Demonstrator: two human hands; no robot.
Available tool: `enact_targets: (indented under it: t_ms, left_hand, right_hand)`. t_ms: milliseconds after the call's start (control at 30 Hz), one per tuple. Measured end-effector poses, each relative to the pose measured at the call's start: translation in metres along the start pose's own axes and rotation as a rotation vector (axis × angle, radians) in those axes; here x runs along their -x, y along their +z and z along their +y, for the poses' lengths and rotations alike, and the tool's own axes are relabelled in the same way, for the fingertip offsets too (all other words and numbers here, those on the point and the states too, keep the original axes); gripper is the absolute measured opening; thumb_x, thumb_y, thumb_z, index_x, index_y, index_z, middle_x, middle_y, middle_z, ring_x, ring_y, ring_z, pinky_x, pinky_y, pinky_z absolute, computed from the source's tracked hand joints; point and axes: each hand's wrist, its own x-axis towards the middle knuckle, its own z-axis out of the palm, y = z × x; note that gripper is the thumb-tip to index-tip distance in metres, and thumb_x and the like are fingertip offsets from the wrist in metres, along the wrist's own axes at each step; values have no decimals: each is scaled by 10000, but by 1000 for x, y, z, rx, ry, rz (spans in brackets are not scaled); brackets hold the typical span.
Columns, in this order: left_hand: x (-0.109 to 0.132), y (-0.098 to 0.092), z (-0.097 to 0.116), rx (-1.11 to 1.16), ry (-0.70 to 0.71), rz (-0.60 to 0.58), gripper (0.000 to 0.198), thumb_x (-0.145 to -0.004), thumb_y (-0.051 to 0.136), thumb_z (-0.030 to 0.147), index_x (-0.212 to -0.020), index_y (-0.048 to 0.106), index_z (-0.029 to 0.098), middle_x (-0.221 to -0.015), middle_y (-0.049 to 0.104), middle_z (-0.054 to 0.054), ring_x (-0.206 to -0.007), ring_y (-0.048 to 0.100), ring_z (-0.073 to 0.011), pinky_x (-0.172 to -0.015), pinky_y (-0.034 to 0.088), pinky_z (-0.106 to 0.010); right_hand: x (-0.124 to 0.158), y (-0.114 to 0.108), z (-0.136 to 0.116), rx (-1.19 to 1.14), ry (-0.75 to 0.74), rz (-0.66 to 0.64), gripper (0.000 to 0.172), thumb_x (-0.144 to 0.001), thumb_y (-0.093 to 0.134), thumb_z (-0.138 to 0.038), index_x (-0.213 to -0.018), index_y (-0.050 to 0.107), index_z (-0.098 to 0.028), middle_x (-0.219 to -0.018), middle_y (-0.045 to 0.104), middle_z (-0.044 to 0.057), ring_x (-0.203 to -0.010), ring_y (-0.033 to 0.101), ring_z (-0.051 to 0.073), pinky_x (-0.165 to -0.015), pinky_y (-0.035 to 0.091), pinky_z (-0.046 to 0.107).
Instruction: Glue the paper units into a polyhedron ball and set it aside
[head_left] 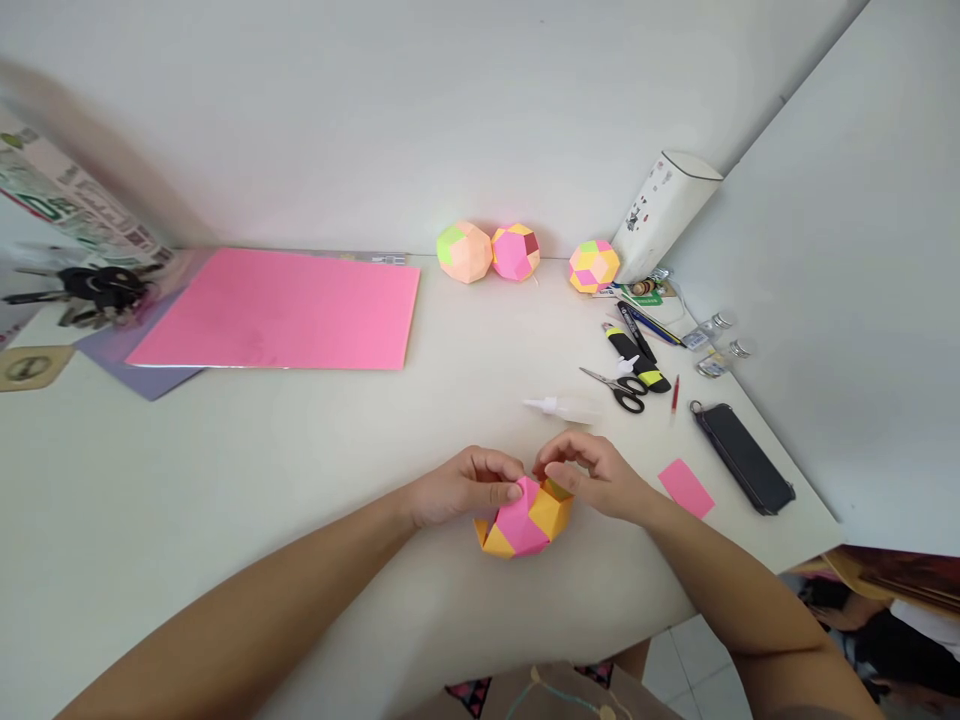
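Observation:
A partly open folded-paper ball (pixel 517 522) in pink and orange is held just above the white table. My left hand (pixel 466 486) pinches its upper left edge between thumb and fingers. At its upper right, my right hand (pixel 596 475) has curled fingers and a thumb against an orange flap, closed on the rim. The inside of the ball and some fingertips are hidden. Just beyond my hands lies a clear glue bottle (pixel 566 408) with a white nozzle pointing left.
Three finished paper balls (pixel 516 252) stand along the wall. Pink sheets (pixel 285 310) lie at the left near keys (pixel 105 290). At the right are scissors (pixel 626 390), a cutter (pixel 637 358), a red refill (pixel 675 394), a pink paper piece (pixel 686 488) and a phone (pixel 742 458) near the table edge.

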Motion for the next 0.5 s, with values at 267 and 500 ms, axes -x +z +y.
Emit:
enact_targets:
  t_ms: [267,500]
  left_hand:
    - [-1,1,1,36,12,17,115,-757,687,263,-783,701,151,-753,637,-19,-724,568,-121,-693,439,-252]
    - [-1,0,-1,34,5,-15,116,-749,696,254,-778,695,141,-742,624,-22,-697,564,-115,-675,443,-257]
  right_hand:
    - [-5,-4,5,-385,374,-295,279,-781,675,-365,-952,608,-155,-795,620,-3,-676,556,66,-601,424,183]
    - [-4,-6,6,-489,419,-315,296,-690,762,-305,-900,650,-129,-753,653,15,-601,582,77,-555,455,207]
